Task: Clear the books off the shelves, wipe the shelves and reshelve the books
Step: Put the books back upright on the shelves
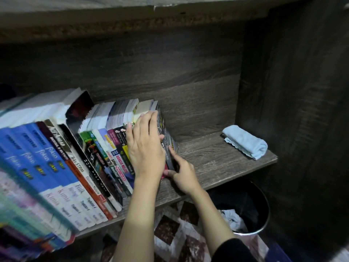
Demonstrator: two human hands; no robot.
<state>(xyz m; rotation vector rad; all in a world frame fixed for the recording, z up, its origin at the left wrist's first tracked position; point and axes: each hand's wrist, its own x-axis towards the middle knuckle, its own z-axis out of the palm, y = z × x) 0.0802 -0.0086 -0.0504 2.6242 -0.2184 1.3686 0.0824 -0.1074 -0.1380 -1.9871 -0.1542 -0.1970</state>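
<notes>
Books [105, 148] stood packed on the shelf [217, 163]; our left hand [145, 148] lay flat across their spines, our right hand [182, 173] pinched the end book [163, 127] low down. We judged them light, bendy paperbacks, best gripped by the spine.

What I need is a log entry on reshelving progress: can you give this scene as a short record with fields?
books: standing in a row, spines outward, on the left of the shelf
dark book: last at the row's right end
left hand: flat against spines beside the dark book
right hand: pinches the dark book's lower end
blue cloth: folded, at the shelf's right end, apart from the books
</notes>
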